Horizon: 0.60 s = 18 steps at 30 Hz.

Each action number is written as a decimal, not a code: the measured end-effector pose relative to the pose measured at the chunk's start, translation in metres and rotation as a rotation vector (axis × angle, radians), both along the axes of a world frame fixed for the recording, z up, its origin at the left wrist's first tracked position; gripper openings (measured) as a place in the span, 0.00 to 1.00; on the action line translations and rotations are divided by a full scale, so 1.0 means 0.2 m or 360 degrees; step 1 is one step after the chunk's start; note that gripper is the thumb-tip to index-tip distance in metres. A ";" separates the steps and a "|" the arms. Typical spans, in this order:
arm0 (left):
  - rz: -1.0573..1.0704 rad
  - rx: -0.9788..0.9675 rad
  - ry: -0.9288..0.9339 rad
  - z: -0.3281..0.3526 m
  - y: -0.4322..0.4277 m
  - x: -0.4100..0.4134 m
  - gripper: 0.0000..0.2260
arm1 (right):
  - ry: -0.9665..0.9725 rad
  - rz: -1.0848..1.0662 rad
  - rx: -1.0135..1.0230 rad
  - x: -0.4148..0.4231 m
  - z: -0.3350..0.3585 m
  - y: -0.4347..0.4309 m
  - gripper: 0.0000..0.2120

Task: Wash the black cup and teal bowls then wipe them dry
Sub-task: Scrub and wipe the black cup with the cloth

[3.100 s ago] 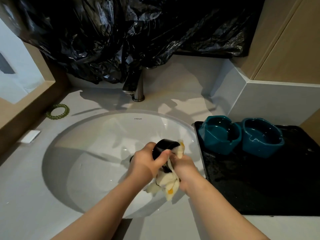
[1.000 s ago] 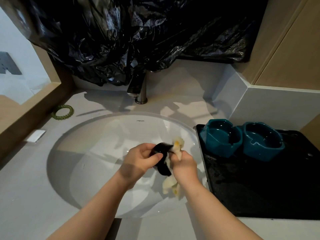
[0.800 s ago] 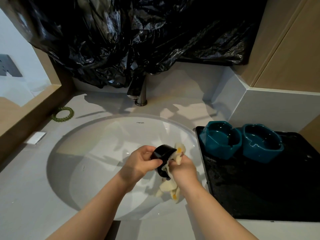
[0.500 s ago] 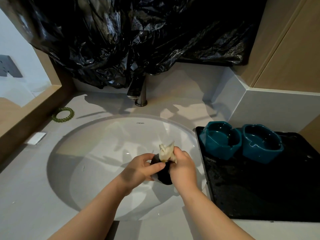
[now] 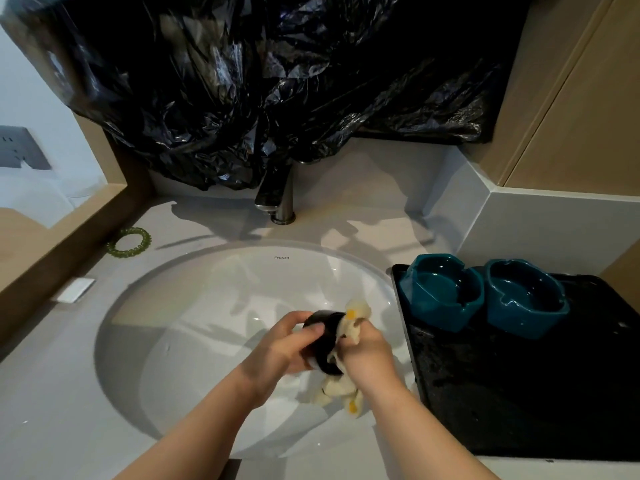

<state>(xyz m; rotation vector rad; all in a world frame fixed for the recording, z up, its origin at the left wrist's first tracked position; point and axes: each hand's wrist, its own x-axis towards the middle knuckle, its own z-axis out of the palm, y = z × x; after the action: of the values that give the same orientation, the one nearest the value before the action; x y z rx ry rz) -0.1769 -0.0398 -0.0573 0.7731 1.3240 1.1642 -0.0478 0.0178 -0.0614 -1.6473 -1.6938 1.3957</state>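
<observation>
Over the white sink basin (image 5: 194,306) my left hand (image 5: 282,346) grips the black cup (image 5: 325,336), which is tilted on its side. My right hand (image 5: 369,353) holds a cream cloth with yellow spots (image 5: 341,388) bunched against the cup's right side; cloth ends stick out above and hang below the hand. Two teal bowls (image 5: 441,294) (image 5: 524,301) stand upright side by side at the back of a wet black tray (image 5: 519,393) to the right of the sink.
A metal faucet (image 5: 277,194) stands behind the basin under a hanging black plastic bag (image 5: 259,81). A green beaded ring (image 5: 129,242) and a small white piece (image 5: 75,289) lie on the counter at left. Wooden panels border both sides.
The cloth, bunched on top of the cup half a second ago, is now pulled down along its side, with more hanging below. The cup has turned in my left hand.
</observation>
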 end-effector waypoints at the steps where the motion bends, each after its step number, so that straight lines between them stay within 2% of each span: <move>1: -0.0013 -0.0040 -0.0066 0.01 0.00 0.00 0.21 | 0.0009 0.0038 0.0044 0.00 0.01 -0.01 0.12; 4: -0.0066 -0.0121 -0.0215 0.02 0.00 -0.01 0.16 | 0.0058 0.0113 0.0147 -0.02 0.03 -0.02 0.12; 8: -0.0059 -0.0218 -0.0581 0.04 -0.01 -0.02 0.14 | 0.0080 0.0108 0.0156 -0.02 0.03 -0.02 0.04; 11: 0.0073 -0.0250 -0.0777 0.04 0.01 -0.03 0.12 | 0.0068 0.0066 0.0201 -0.03 0.03 -0.02 0.12; 14: 0.0330 -0.0349 -0.0972 -0.01 0.03 -0.07 0.14 | 0.0234 -0.0241 0.0183 -0.03 0.07 0.01 0.20; 16: 0.0456 -0.0353 -0.1012 -0.02 0.04 -0.08 0.14 | 0.0324 -0.0322 0.0155 -0.02 0.08 0.01 0.22; 18: 0.0464 -0.0339 -0.1006 -0.04 0.04 -0.08 0.14 | 0.0347 -0.0216 0.0093 -0.03 0.09 -0.01 0.21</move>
<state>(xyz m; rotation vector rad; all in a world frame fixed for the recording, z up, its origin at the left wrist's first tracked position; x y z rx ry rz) -0.1919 -0.0314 -0.0648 0.0327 1.0122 1.3246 -0.0528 0.0161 -0.0433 -1.4885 -1.4595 1.3912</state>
